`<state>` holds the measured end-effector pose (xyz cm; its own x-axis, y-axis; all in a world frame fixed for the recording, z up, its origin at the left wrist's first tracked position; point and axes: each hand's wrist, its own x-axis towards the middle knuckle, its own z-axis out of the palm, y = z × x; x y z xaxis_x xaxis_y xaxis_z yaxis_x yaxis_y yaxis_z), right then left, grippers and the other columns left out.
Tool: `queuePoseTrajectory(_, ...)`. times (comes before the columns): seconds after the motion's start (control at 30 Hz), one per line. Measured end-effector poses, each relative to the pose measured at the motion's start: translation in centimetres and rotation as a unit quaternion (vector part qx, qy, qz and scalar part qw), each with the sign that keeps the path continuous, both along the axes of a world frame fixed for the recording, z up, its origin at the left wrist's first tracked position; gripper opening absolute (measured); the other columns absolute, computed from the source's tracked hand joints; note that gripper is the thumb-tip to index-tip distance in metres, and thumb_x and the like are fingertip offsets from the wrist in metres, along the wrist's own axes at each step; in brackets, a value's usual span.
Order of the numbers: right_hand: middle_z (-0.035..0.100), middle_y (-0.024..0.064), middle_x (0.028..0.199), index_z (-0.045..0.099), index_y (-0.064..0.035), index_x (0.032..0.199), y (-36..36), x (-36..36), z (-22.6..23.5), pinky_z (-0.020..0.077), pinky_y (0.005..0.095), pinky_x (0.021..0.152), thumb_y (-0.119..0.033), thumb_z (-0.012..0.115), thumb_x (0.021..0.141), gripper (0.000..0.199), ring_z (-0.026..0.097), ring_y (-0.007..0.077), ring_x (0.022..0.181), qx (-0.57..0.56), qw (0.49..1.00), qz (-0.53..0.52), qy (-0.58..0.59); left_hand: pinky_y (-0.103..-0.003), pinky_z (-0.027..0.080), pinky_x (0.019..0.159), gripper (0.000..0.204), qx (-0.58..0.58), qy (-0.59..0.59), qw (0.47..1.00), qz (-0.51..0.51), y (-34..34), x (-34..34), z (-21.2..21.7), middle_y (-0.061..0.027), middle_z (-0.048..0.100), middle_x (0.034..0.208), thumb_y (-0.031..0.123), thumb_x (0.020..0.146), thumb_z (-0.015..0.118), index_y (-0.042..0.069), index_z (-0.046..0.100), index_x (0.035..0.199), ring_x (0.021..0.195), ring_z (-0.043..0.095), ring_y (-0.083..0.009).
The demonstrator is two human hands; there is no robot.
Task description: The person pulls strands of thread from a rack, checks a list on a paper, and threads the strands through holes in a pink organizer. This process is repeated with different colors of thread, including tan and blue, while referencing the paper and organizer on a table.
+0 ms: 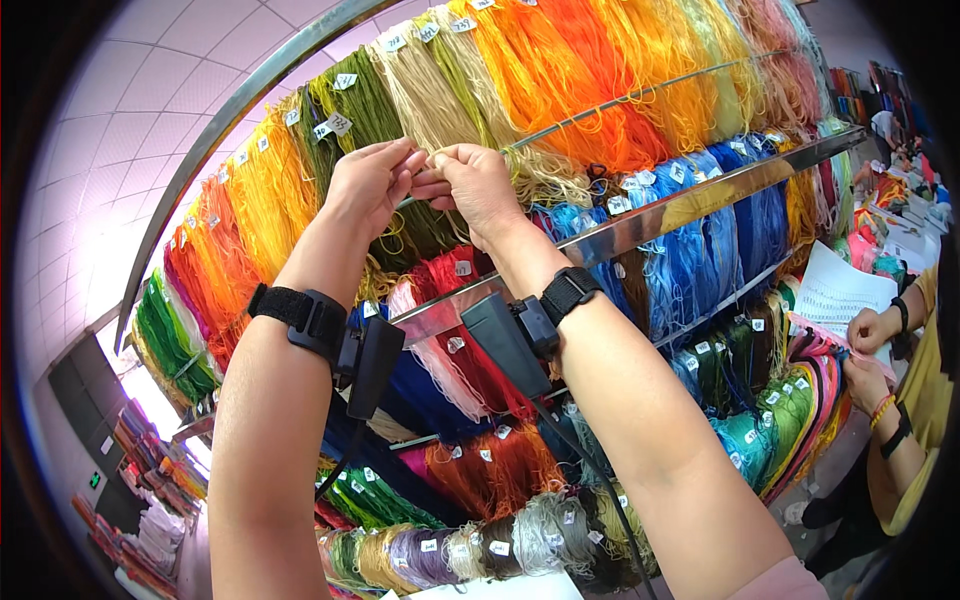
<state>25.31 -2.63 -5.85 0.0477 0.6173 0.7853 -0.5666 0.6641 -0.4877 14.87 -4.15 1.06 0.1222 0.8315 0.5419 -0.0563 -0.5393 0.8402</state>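
Observation:
Both my arms reach up to a metal rack hung with skeins of coloured thread. My left hand (372, 185) and my right hand (474, 188) meet fingertip to fingertip in front of the upper row. The fingers of each are pinched together; whatever lies between them is too small or hidden to make out. Directly behind them hang olive green skeins (366, 112) and beige skeins (425, 92). Orange skeins (560, 75) fill the row to the right of my right hand. Small white paper tags (338, 124) are fixed to many skeins.
A shiny metal rail (690, 200) crosses just below my hands' level. Lower rows hold blue skeins (700, 285) and red skeins (500, 345). At right, another person's hands (868, 350) hold a printed sheet (840, 290) and pink thread. Black cables hang from my wrist devices.

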Motion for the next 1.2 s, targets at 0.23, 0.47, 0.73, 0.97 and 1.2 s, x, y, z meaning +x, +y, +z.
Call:
queuePoseTrajectory(0.23,0.059,0.0056,0.066,0.054,-0.0037,0.074,0.5,-0.2,0.1,0.0420,0.0188,0.048,-0.013,0.040,0.083,0.018,0.057,0.0112,0.056,0.007,1.000,-0.013,0.011,-0.009,0.045,0.042,0.016,-0.002,0.028,0.999,-0.014,-0.3,0.3,0.0,-0.0053,0.055,0.071,0.010,0.081,0.048,-0.005,0.051,0.087,0.058,0.055,-0.0050)
queuePoseTrajectory(0.47,0.058,0.0079,0.065,0.058,0.0010,0.080,1.3,-1.1,0.0,0.0446,0.0242,0.056,-0.009,0.050,0.074,0.014,0.055,0.0121,0.058,0.089,0.956,-0.269,-0.075,-0.017,0.035,0.038,0.025,0.031,0.051,0.997,0.047,-1.6,0.3,1.4,-0.0018,0.049,0.060,0.019,0.082,0.047,-0.004,0.053,0.087,0.042,0.039,-0.0050)
queuePoseTrajectory(0.73,0.056,0.0141,0.075,0.058,0.0019,0.075,2.9,-0.4,-0.2,0.0450,0.0290,0.064,0.000,0.049,0.065,0.014,0.056,0.0231,0.066,0.068,0.930,-0.359,0.033,-0.036,0.036,0.043,0.007,0.370,0.712,0.539,0.258,-15.0,-10.9,-9.5,-0.0090,0.040,0.050,0.006,0.066,0.048,0.005,0.043,0.061,0.049,0.047,-0.0277)
queuePoseTrajectory(0.97,0.057,0.0138,0.075,0.059,0.0009,0.073,2.5,-1.0,0.5,0.0455,0.0287,0.062,0.000,0.048,0.064,0.014,0.057,0.0230,0.067,0.093,0.894,-0.438,0.016,-0.029,0.038,0.041,0.008,-0.020,0.664,0.645,0.377,-33.5,-31.6,-19.7,-0.0043,0.046,0.049,0.014,0.071,0.051,0.006,0.050,0.072,0.046,0.048,-0.0159)
queuePoseTrajectory(1.2,0.057,0.0127,0.079,0.060,-0.0026,0.080,2.7,-1.6,3.8,0.0437,0.0296,0.067,-0.013,0.054,0.063,0.020,0.055,0.0224,0.071,0.114,0.847,-0.518,-0.038,-0.028,0.038,0.041,0.009,-0.182,0.083,0.841,0.503,-37.4,-37.7,-13.1,-0.0021,0.046,0.047,0.016,0.073,0.051,0.007,0.051,0.073,0.046,0.049,-0.0140)
